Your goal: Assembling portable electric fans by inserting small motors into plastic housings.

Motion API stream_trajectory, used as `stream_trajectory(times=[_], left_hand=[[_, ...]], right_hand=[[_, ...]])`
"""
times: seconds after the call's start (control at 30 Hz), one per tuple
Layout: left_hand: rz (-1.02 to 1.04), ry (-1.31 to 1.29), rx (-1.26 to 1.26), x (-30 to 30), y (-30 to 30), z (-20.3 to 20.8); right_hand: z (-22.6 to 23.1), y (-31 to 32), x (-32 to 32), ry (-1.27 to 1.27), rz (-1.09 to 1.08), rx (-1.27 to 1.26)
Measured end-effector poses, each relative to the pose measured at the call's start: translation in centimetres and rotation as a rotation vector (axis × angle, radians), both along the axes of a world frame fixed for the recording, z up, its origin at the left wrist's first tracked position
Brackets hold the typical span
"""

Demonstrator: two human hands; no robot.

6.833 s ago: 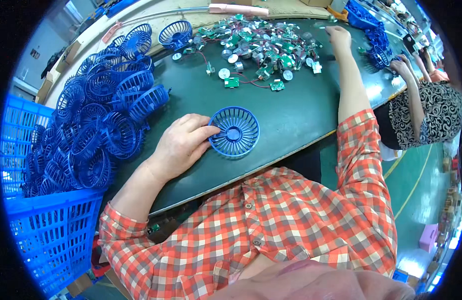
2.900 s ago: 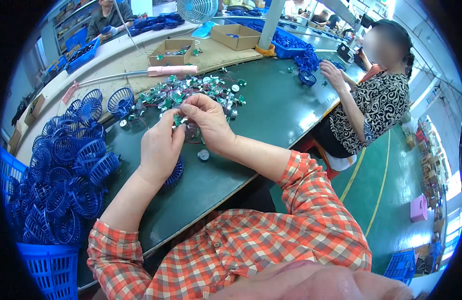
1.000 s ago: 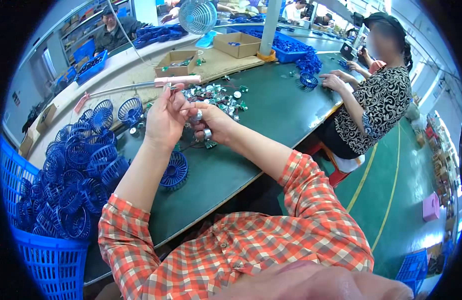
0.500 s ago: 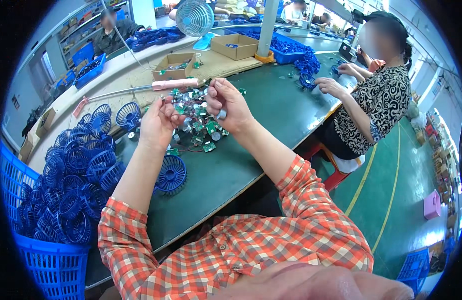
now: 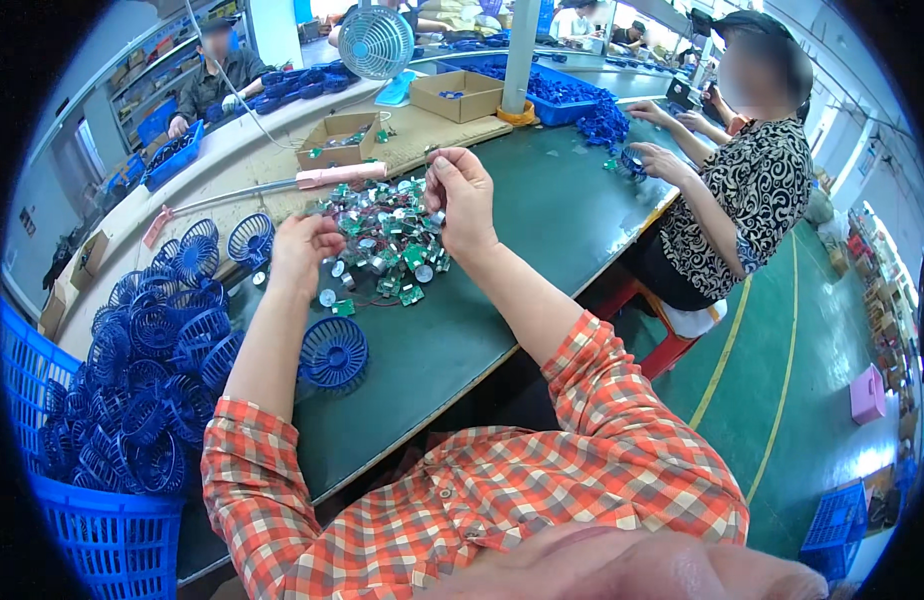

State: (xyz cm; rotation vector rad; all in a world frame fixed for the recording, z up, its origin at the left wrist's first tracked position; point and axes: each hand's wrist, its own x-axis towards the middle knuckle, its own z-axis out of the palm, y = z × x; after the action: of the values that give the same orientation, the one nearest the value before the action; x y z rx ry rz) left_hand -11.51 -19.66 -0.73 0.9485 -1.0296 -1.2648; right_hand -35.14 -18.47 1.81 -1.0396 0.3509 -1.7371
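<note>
My right hand is raised over the right side of a pile of small green circuit boards with wires and silver motors. Its thumb and forefinger pinch a tiny dark piece, too small to name, and a small silver motor shows against the curled lower fingers. At the pile's left edge, my left hand has its fingers loosely bent and apart, with nothing visible in them. A round blue fan grille lies on the green table nearer to me, and another blue grille stands beyond my left hand.
Many blue grilles are heaped at left over a blue plastic basket. Behind the pile lie a pink-handled rod and a cardboard box. A small fan stands farther back. A co-worker sits at right, handling a grille.
My hands have moved apart. The right has risen slightly with the motor; the left has dropped lower beside the pile, and the small piece earlier at its fingertips no longer shows.
</note>
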Motion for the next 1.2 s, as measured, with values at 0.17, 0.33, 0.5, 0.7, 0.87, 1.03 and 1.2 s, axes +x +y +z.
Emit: stream_trajectory(times=[0.17, 0.33, 0.5, 0.7, 0.87, 1.03, 1.2], left_hand=[[0.177, -0.274, 0.106, 0.5, 1.0, 2.1], [0.527, -1.099, -0.424, 2.7, 2.1, 3.0], [-0.482, -0.292, -0.375, -7.0, 14.2, 10.3], [-1.343, 0.316, -0.094, -8.2, 24.5, 10.2], [-1.579, 0.501, 0.015, -8.9, 24.7, 9.8], [-1.604, 0.497, -0.031, -9.2, 24.9, 8.7], [-1.615, 0.437, 0.000, -8.8, 25.0, 8.8]], right_hand=[[1.2, 2.0, -1.7, 0.132, -0.204, -0.091], [-3.1, 8.0, -2.5, 0.802, -0.535, -0.429], [-7.0, 11.9, -4.2, 1.405, -0.366, -0.295], [-6.6, 11.6, -2.4, 1.370, -0.394, -0.399], [-6.2, 11.9, -2.5, 1.425, -0.452, -0.369], [-6.1, 12.1, -2.8, 1.399, -0.508, -0.359], [-6.0, 12.2, -2.8, 1.415, -0.536, -0.352]])
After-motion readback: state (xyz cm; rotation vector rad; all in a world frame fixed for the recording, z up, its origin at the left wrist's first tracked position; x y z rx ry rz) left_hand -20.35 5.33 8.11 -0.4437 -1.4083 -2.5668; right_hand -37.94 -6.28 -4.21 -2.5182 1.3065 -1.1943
